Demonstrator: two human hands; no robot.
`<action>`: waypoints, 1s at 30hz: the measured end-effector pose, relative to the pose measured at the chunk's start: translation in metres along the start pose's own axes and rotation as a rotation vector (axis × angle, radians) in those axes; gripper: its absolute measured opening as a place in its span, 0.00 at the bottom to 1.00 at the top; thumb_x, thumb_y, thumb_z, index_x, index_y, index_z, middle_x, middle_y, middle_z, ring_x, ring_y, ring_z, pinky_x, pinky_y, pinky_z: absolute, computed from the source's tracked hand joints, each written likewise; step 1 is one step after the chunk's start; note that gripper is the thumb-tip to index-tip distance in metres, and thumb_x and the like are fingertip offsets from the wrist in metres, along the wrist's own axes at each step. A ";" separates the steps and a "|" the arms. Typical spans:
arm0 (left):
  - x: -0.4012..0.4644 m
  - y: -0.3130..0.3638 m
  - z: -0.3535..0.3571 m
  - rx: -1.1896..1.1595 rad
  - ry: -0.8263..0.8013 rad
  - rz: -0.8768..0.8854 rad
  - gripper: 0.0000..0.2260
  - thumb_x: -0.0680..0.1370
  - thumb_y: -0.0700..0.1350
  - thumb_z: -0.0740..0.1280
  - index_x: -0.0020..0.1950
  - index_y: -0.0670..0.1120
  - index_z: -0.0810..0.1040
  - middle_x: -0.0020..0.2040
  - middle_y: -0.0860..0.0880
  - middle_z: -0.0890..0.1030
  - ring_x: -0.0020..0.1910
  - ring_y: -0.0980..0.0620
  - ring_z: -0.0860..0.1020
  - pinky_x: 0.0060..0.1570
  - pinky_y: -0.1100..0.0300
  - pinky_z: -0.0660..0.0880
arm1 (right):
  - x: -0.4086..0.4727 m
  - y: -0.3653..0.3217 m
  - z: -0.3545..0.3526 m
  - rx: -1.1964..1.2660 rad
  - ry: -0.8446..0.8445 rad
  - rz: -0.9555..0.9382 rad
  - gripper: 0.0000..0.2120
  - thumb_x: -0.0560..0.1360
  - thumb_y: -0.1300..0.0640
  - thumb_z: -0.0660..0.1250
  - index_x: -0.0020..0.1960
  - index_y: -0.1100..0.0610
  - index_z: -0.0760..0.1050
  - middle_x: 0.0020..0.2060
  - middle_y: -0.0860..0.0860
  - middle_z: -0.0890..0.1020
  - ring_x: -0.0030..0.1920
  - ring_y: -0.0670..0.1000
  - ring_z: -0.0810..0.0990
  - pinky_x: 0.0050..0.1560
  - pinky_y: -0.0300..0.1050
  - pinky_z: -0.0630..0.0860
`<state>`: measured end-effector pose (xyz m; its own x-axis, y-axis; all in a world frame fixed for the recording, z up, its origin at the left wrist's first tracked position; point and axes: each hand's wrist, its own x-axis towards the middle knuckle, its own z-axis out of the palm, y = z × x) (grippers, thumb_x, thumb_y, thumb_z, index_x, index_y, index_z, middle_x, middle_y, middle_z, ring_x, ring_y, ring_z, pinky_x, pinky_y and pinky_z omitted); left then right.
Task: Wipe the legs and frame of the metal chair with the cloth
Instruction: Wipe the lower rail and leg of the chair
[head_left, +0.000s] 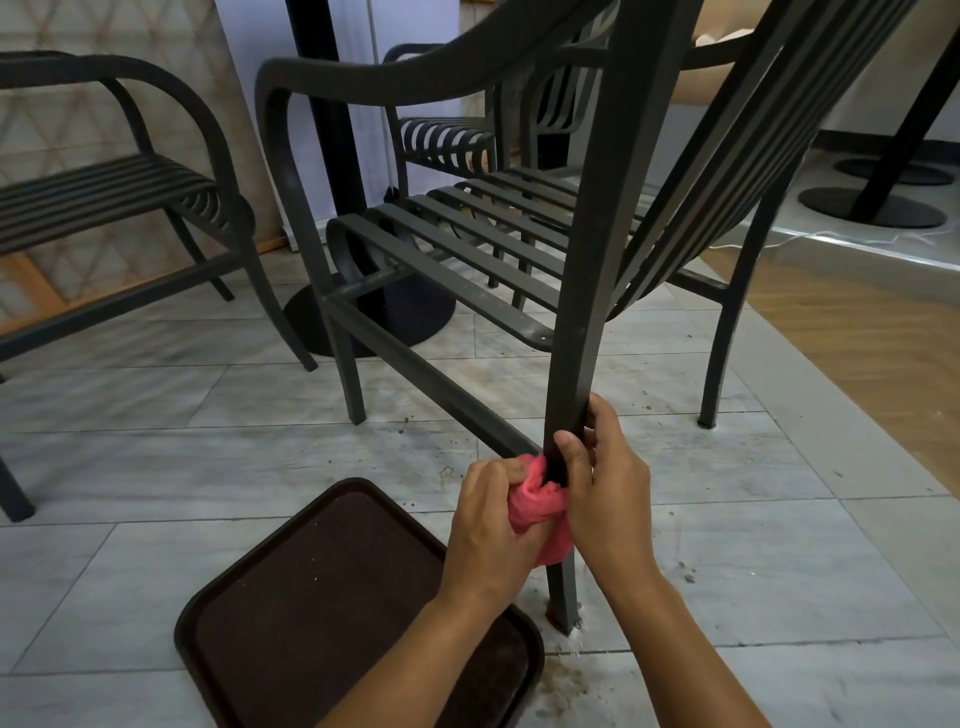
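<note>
Pink cloth is being gripped by left hand, bunched against near leg of chair, low down. Leg is being held by right hand, fingers curled round it just above cloth. Brown tray is lying on tiled floor beside leg.

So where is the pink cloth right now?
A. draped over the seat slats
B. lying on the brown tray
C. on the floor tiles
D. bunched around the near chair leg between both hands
D: the pink cloth is bunched against the near chair leg, gripped by the left hand, with the right hand holding the leg beside it.
</note>
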<state>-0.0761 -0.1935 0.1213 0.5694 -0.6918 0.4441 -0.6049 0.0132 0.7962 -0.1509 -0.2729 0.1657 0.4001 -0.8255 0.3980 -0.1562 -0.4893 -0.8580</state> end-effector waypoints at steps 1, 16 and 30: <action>-0.002 0.000 -0.001 0.032 -0.036 0.031 0.16 0.70 0.53 0.71 0.54 0.59 0.70 0.50 0.64 0.71 0.52 0.62 0.72 0.47 0.73 0.70 | 0.000 0.000 0.000 -0.003 0.004 -0.006 0.17 0.78 0.59 0.61 0.65 0.49 0.68 0.44 0.33 0.75 0.46 0.32 0.76 0.43 0.25 0.72; -0.020 0.003 -0.003 0.086 -0.153 -0.009 0.18 0.68 0.62 0.66 0.55 0.58 0.74 0.48 0.67 0.72 0.51 0.65 0.71 0.48 0.71 0.68 | -0.023 0.008 -0.011 -0.136 0.076 -0.061 0.15 0.78 0.56 0.61 0.64 0.47 0.68 0.54 0.37 0.71 0.56 0.41 0.71 0.52 0.31 0.65; -0.012 0.013 -0.013 -0.176 0.033 -0.474 0.17 0.67 0.51 0.75 0.47 0.58 0.68 0.43 0.56 0.78 0.39 0.62 0.77 0.36 0.65 0.74 | -0.096 0.027 0.005 -0.486 0.056 -0.439 0.17 0.71 0.51 0.65 0.56 0.58 0.69 0.49 0.56 0.78 0.50 0.53 0.72 0.53 0.47 0.69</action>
<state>-0.0833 -0.1752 0.1315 0.7780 -0.6277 0.0273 -0.1738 -0.1732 0.9694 -0.1892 -0.2054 0.1027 0.4739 -0.5273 0.7052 -0.3851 -0.8443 -0.3726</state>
